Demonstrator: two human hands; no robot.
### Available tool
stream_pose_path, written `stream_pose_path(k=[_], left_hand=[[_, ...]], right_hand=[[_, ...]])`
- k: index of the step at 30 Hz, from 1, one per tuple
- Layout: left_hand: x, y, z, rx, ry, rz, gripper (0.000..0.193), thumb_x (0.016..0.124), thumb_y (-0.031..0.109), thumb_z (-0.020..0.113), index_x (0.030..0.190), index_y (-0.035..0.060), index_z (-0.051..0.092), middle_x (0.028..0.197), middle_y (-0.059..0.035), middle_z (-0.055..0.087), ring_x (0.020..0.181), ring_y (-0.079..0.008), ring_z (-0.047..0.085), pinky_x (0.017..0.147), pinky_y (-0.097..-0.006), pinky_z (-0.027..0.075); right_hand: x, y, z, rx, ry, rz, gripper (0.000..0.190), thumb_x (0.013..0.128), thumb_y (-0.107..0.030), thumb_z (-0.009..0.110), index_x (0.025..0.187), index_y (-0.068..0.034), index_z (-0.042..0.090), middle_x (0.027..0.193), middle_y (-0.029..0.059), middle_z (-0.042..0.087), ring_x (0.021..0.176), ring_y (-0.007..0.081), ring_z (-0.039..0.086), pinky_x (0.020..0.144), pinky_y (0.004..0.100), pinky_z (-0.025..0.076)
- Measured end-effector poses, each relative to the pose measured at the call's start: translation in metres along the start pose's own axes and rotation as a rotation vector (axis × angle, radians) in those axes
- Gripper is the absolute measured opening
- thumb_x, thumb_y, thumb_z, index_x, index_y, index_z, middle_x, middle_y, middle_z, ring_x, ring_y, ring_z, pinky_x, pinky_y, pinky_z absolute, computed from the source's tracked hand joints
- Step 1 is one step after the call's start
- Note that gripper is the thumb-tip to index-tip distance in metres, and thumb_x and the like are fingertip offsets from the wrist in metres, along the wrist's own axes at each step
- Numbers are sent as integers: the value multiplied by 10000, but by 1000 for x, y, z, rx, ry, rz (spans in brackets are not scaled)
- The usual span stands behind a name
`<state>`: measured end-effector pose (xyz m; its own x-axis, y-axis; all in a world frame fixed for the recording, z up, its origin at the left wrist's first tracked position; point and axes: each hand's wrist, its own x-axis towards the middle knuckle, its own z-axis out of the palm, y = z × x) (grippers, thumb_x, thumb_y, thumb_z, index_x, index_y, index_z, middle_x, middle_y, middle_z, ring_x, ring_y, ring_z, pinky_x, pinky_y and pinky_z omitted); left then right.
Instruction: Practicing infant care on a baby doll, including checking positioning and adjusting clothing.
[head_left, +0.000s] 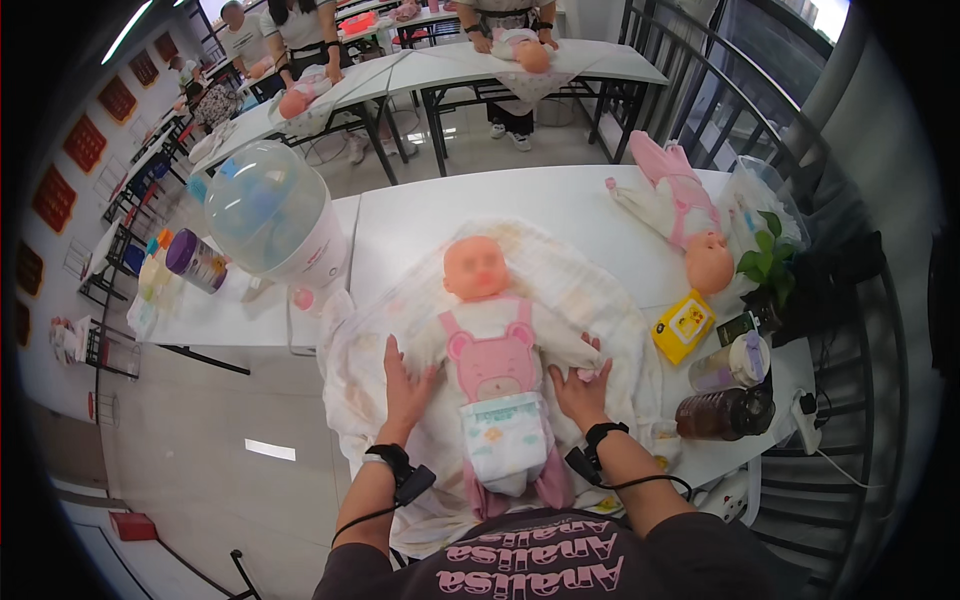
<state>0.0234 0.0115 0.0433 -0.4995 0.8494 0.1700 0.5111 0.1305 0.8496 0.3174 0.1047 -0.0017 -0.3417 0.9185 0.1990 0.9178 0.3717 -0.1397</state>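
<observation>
A baby doll (495, 337) lies face up on a pale printed cloth (585, 277), its head away from me. It wears a cream top, pink bear overalls and, over them, a white disposable diaper (506, 439) at the hips. My left hand (409, 390) rests with fingers apart beside the doll's arm at the left, holding nothing that I can see. On the other side, my right hand (581, 386) is at the cuff of the doll's outstretched sleeve; the doll's small hand lies between my spread thumb and fingers. Whether I grip it, I cannot tell.
A second doll (690, 202) lies at the back right, near yellow wipes (682, 326), a plant (769, 262), a clear cup (727, 364) and a dark bottle (720, 414). A domed bottle sterilizer (277, 217) and purple tin (196, 261) stand left. People work with dolls at tables beyond.
</observation>
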Motion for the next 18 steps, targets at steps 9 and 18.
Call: stream_pose_path(k=[9,18], left_hand=[[-26,58,4,29,-50,-476,705,802,220,645,1364,-23,294,1212,-240,504,1013,-303,559,836,-367,451],[-62,-2,41,207,152,-145,727,779,181,646,1344,-90,279,1124,-247,488,1016,-368,447,925,-401,355]], right_hand=[[3,-5,1,18,-47,27,661,903,-451,441,1379,-9,323,1487,156,198,1367,344,173,1037,607,183],[0,-10,-5,29,-27,20,646,903,-439,449,1356,11,350,1464,182,244,1349,364,205,1033,596,176]])
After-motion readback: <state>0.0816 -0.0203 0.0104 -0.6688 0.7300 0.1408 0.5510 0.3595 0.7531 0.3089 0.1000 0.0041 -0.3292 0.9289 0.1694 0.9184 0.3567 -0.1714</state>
